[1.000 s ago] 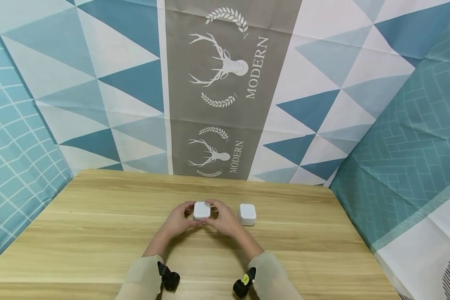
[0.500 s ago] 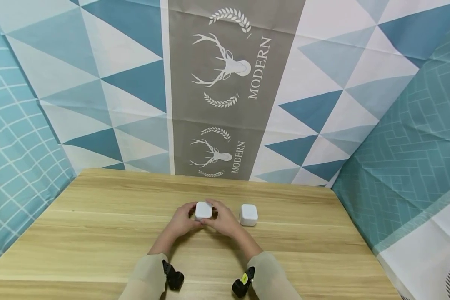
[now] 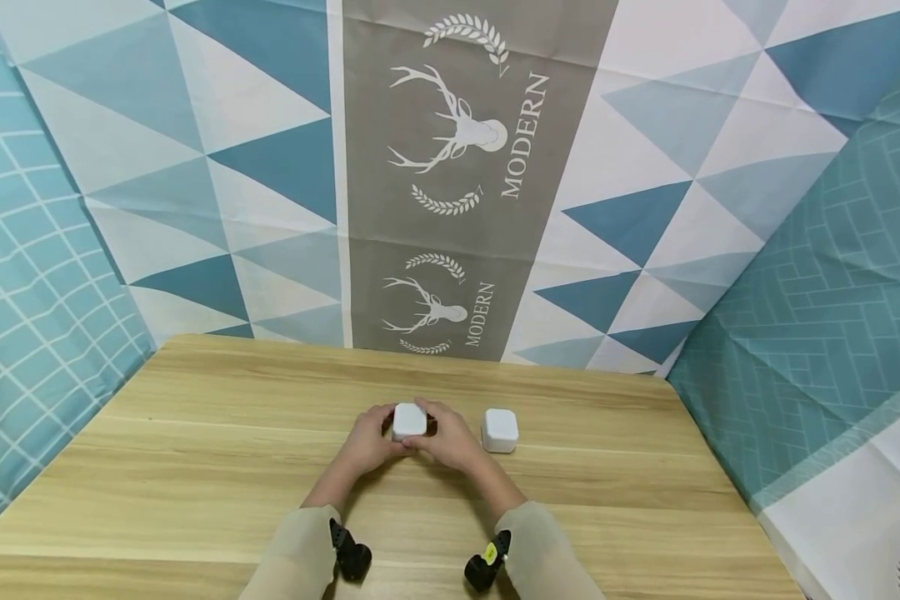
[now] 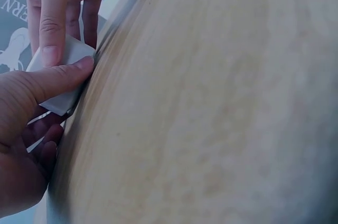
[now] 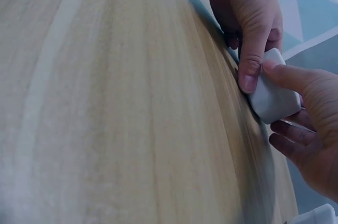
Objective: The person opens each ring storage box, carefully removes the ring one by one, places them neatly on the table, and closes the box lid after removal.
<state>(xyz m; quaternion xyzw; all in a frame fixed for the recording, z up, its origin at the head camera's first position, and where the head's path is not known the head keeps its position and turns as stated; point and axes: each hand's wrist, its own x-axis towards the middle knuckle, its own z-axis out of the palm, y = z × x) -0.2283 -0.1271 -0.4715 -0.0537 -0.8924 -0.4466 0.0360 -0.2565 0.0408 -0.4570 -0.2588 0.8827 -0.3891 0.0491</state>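
Observation:
A white rounded cube-shaped box (image 3: pixel 409 420) is on the wooden table, between both hands. My left hand (image 3: pixel 367 443) grips it from the left, and the right hand (image 3: pixel 450 440) holds its right side. In the left wrist view, both thumbs press the near face of the box (image 4: pixel 67 97), close together. The right wrist view has the same box (image 5: pixel 274 102), its lower edge at the tabletop; whether it is slightly lifted I cannot tell. Some fingers are hidden behind it. A second white box (image 3: pixel 500 430) of similar shape stands just right of the right hand, untouched.
The wood-grain table (image 3: pixel 195 467) reaches back to a hanging cloth (image 3: pixel 270 208) with triangles and deer prints. Tile-patterned cloths flank it at left (image 3: pixel 30 250) and right (image 3: pixel 832 308). Each sleeve carries a black wrist camera, left (image 3: pixel 352 560) and right (image 3: pixel 486 567).
The whole head view has shifted slightly, so the scene lies a little farther right. Both hands keep their hold on the box, with no clear movement against the table.

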